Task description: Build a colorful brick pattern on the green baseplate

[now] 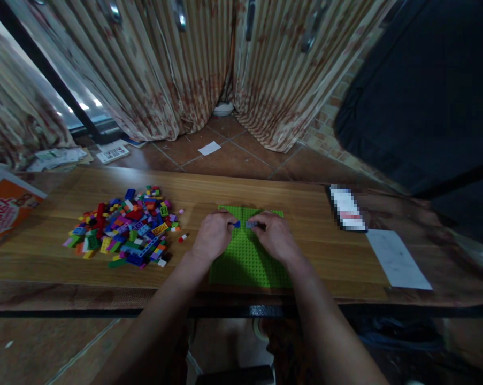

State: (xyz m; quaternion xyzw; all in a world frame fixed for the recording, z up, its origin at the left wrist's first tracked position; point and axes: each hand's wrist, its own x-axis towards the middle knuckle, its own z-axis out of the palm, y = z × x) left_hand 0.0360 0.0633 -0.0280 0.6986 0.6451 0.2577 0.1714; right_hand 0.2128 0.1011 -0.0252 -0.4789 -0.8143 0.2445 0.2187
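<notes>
A green studded baseplate [245, 262] lies flat on the wooden table [289, 198], right in front of me. Both hands rest over its far half. My left hand [213, 235] is curled, its fingertips pinching a small blue brick [236, 224]. My right hand [275, 235] is also curled, with its fingertips on a small grey brick [250, 225]. The two bricks sit almost end to end, just above the plate's surface. To the left of my left hand lies a heap of several loose coloured bricks [124, 227].
An orange box [4, 214] sits at the table's left end. A phone [347, 208] and a white sheet [397, 259] lie to the right. Beyond the table are tiled floor, scattered papers [113, 152] and patterned curtains. A dark cloth hangs at the right.
</notes>
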